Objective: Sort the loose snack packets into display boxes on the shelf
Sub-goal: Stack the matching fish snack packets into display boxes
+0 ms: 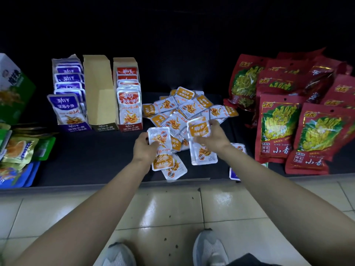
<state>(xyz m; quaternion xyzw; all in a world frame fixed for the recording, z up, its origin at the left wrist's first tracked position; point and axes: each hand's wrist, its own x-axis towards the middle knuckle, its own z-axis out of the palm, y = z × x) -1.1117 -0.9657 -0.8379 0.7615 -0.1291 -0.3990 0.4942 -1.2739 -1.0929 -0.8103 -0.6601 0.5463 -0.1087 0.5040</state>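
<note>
Here both hands [178, 144] grip orange packets [198, 129] before pile [189, 107].

So the loose orange packets [184, 110] sit in a messy overlapping heap on the dark shelf [92, 156]. They're small silver-edged sachets with an orange band and a picture of fried strips, lying flat at all angles. A few stray packets [169, 166] have spilled out at 6 o'clock of the heap, near the front edge. The left hand [145, 148] pinches a single packet [160, 138], and the right hand [213, 139] grips a small stack [201, 143], both just above that same side.

Three display boxes stand in a row at 9 o'clock of the heap. The purple box [69, 96] is full of upright purple packets, the middle box [99, 93] is empty bare cardboard, and the red box [128, 96], nearest the heap, is packed with red ones.
</note>
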